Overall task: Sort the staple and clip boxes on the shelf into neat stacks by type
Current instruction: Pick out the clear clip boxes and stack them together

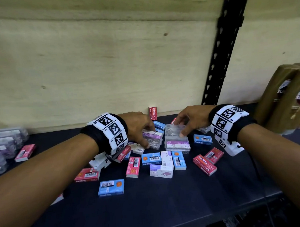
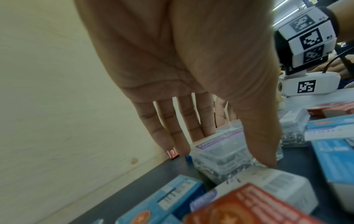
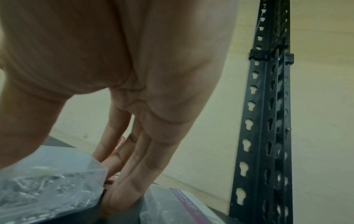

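Red, blue and white staple boxes lie scattered on the dark shelf [image 1: 168,208]. Among them at the back are clear paper clip boxes with purple labels. My left hand [image 1: 147,136] grips one clear clip box [image 1: 154,141]: its thumb [image 2: 264,144] is on the near side and its fingers [image 2: 178,136] on the far side of that clip box [image 2: 220,156]. My right hand [image 1: 180,128] grips a second clear clip box [image 1: 177,144] beside it, thumb on top near the front and fingers [image 3: 134,166] behind the box [image 3: 47,181]. Both boxes rest on the pile.
Clear clip boxes [image 1: 5,147] are stacked at the far left, with a red staple box [image 1: 25,152] beside them. One red box [image 1: 153,113] stands against the wooden back wall. A black perforated upright [image 1: 221,57] and brown packages [image 1: 284,97] stand at the right.
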Action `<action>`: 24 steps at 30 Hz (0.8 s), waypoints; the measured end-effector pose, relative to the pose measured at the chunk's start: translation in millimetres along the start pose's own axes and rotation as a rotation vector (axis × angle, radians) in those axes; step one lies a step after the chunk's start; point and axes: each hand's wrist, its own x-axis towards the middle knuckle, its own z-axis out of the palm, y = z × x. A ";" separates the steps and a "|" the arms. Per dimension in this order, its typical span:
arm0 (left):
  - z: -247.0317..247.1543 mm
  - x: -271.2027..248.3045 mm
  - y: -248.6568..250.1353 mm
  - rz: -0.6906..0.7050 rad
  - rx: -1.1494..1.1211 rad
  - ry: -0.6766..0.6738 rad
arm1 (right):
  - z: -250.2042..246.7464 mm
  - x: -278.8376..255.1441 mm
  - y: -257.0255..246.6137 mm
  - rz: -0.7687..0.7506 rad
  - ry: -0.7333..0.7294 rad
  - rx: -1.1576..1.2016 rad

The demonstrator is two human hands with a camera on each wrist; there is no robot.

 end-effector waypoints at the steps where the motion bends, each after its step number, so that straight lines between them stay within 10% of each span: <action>1: -0.3 -0.8 -0.3 -0.008 -0.003 0.014 | 0.1 -0.1 -0.3 0.008 0.002 -0.009; 24: -12.9 -75.9 -32.1 -0.194 -0.121 0.163 | -12.2 -8.1 -45.4 -0.111 0.120 0.145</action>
